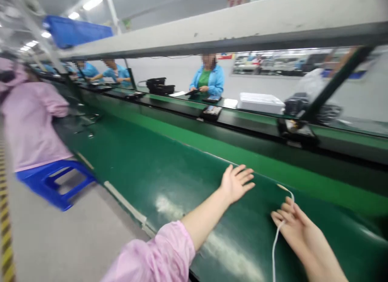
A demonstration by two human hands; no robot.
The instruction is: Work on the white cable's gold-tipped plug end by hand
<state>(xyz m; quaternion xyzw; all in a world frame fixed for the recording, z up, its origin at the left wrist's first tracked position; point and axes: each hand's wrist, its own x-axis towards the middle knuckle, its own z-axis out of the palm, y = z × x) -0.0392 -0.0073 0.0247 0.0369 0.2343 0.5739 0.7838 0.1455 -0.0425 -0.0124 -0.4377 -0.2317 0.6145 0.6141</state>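
The tabletop (157, 169) is deep green with a white edge strip. A thin white cord (277, 233) runs under the right hand (298, 229). The sleeve (157, 255) is pale pink. A stool (56, 181) is bright blue. Co-workers' coats (216, 80) are light blue, and the floor edge (5, 217) is striped yellow and black.

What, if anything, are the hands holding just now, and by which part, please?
The right hand pinches a thin white cable near its end. The left hand holds nothing, open over the green mat.

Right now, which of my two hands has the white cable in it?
Your right hand: the white cable runs through its fingers. Your left hand lies flat and open on the green table, touching no cable.
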